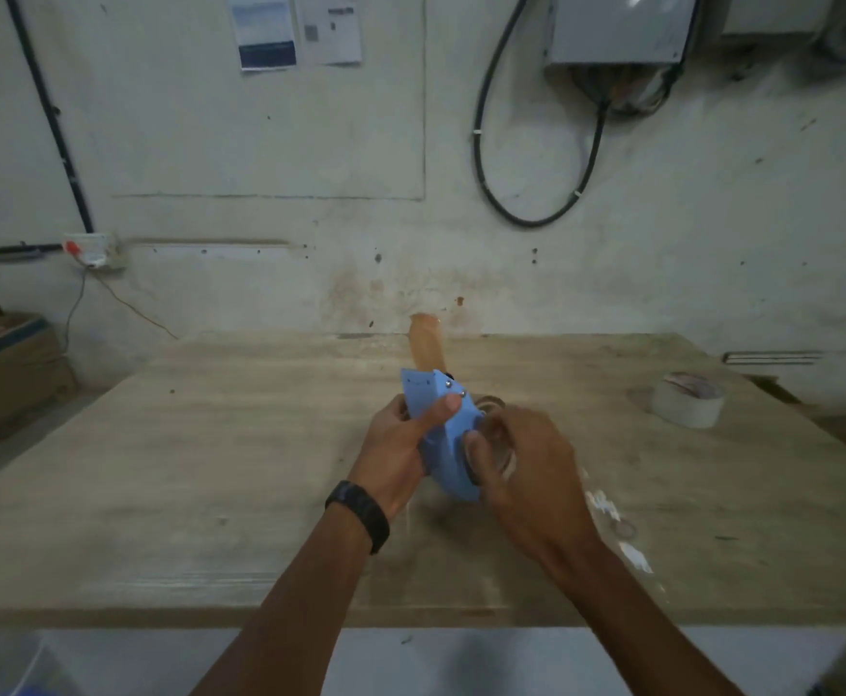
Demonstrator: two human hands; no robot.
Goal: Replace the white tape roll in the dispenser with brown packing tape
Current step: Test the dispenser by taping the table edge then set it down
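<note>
The left hand [400,447] is wrapped tight around the blue tape dispenser [448,434], held up over the wooden table [210,469]. The right hand [516,462] grips the brown tape roll [493,434] on the dispenser's side. A brown tape strip [427,344] sticks up above. The strip could fold and stick to itself if it flops. I count one dispenser, one brown roll, and one white tape roll [689,399] sitting far off on the right.

Dispenser [448,439] above table [210,469] centre; tape roll [689,406] on table, far right.
</note>
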